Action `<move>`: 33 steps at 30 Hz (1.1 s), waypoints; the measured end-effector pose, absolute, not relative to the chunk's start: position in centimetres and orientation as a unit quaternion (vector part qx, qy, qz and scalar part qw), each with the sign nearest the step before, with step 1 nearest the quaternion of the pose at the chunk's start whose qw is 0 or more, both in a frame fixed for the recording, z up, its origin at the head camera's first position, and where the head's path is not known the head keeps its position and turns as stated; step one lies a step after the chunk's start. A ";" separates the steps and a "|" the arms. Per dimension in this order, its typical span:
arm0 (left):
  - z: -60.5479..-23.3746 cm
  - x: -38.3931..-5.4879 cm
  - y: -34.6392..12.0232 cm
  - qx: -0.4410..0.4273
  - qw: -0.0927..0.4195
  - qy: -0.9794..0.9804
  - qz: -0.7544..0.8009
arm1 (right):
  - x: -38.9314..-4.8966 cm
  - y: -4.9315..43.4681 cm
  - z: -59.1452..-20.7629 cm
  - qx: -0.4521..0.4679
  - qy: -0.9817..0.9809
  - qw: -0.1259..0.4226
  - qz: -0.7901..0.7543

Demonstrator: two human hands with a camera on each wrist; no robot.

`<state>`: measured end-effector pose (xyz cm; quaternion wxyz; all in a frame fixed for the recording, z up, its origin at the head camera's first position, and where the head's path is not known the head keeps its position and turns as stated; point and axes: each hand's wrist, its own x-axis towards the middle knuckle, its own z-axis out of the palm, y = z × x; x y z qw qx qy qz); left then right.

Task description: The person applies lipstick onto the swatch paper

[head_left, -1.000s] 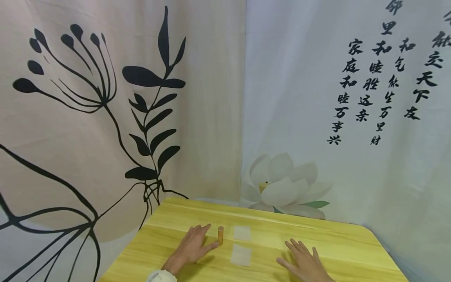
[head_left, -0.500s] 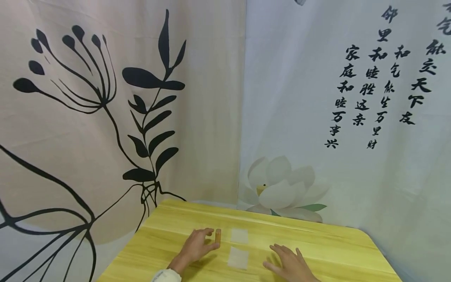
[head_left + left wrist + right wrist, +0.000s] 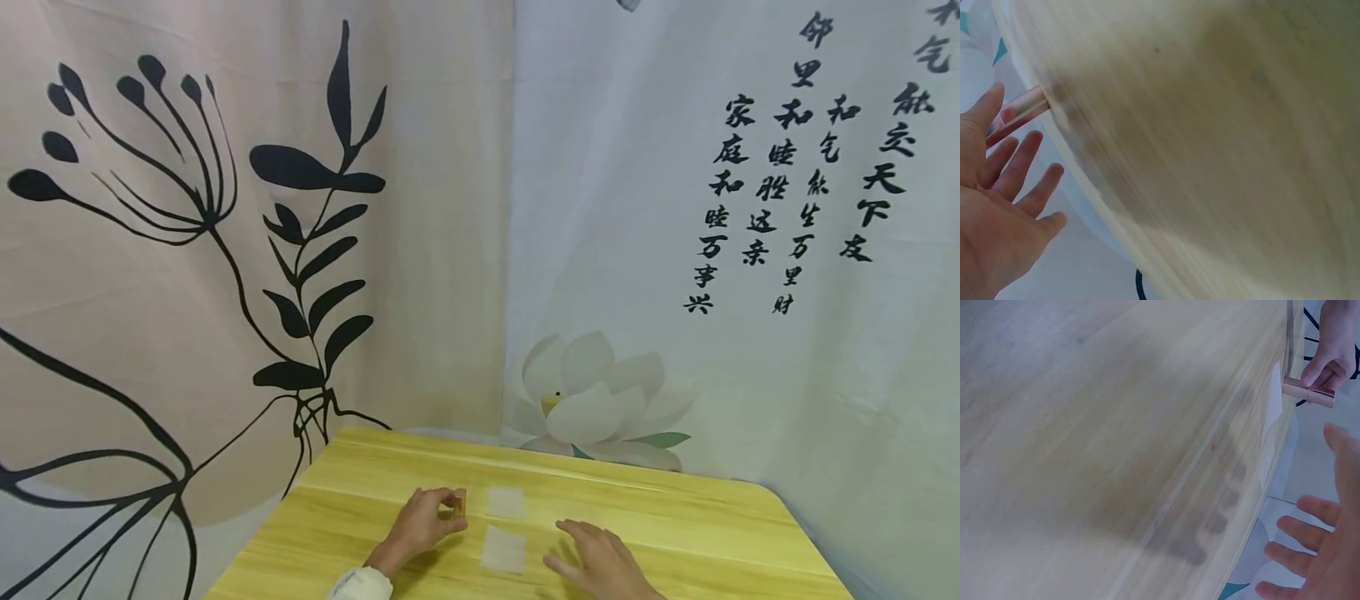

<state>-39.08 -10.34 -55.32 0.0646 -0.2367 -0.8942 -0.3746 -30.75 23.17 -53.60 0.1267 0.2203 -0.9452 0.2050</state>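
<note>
Left hand (image 3: 422, 518): pinch grip, thumb opposed to forefinger, remaining fingers fanned. Right hand (image 3: 600, 562): apart from left, fingers loosely extended, thumb held wide. Both arms reaching forward.

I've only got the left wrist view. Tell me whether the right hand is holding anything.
Observer: Nothing; the right hand is empty, its fingers apart.
Operator: Report what lies on the table between it and the left hand.
Observer: Two flat, pale squares, a far square and a near square.
Operator: Place the copper-coloured tube against them.
Observer: In the head view it is left of the far square, with a strip of bare table showing between them.
</note>
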 end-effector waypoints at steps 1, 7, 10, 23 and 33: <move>-55.4 -39.2 -10.3 -0.235 0.063 -0.895 -0.375 | -30.8 23.1 -53.6 0.220 -0.946 0.125 0.203; -55.4 -39.6 -10.2 -0.231 0.055 -0.896 -0.374 | -30.7 22.8 -53.4 0.215 -0.946 0.114 0.212; -55.4 -39.7 -10.2 -0.232 0.056 -0.896 -0.374 | -30.7 22.9 -53.4 0.217 -0.945 0.115 0.214; -55.7 -39.6 -10.1 -0.235 0.064 -0.893 -0.379 | -30.8 23.4 -54.2 0.203 -0.949 0.102 0.218; -56.0 -39.7 -10.1 -0.236 0.069 -0.891 -0.382 | -30.7 23.4 -54.1 0.207 -0.948 0.109 0.214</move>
